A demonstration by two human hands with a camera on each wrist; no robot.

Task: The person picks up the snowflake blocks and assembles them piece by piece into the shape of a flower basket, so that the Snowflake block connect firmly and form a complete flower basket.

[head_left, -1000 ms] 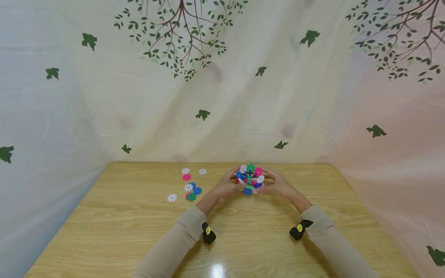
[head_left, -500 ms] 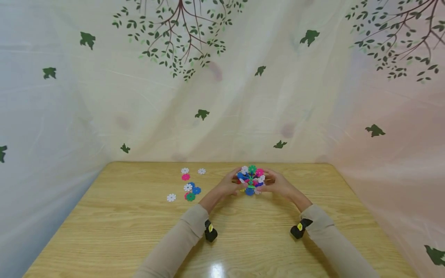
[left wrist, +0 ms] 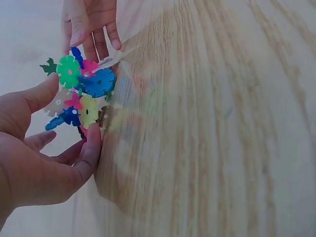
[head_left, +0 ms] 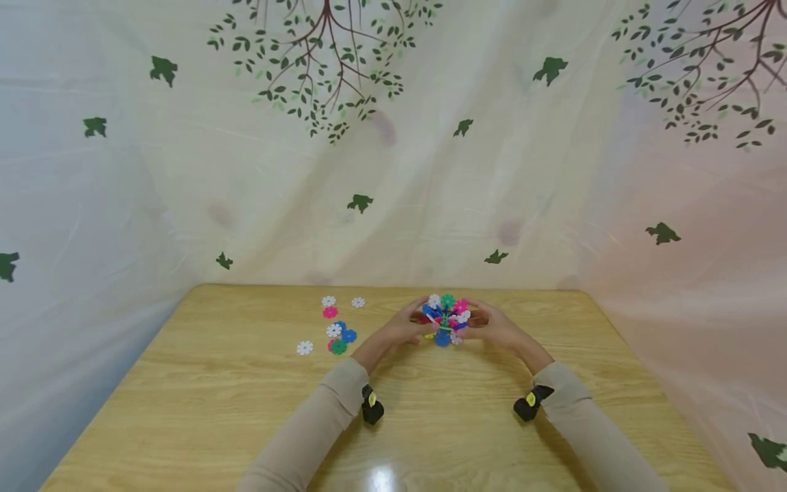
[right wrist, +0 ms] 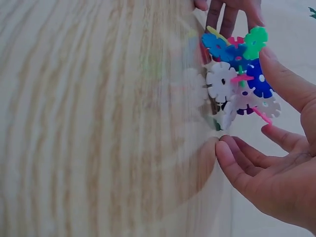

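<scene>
Between my hands is a rounded cluster of interlocking plastic snowflake discs [head_left: 444, 321], in blue, green, pink, white and yellow. My left hand [head_left: 398, 329] holds its left side; in the left wrist view the thumb meets a green disc [left wrist: 68, 72] and the fingers curl under a yellow disc [left wrist: 89, 111]. On the other side my right hand [head_left: 493, 328] curves round the cluster. The right wrist view has that thumb against the upper discs near a dark blue disc [right wrist: 259, 79], its fingers below a white disc [right wrist: 220, 82]. The cluster's base is partly hidden.
Several loose discs lie left of my hands on the wooden table [head_left: 215, 396], among them a white disc [head_left: 305, 348], a pink disc [head_left: 330, 312] and a green disc [head_left: 339, 346]. Behind the table's far edge hangs a printed cloth [head_left: 418, 225].
The cluster and both hands have shifted slightly to the right, and the cluster appears slightly turned. Both hands stay around it. The loose discs lie as before.
</scene>
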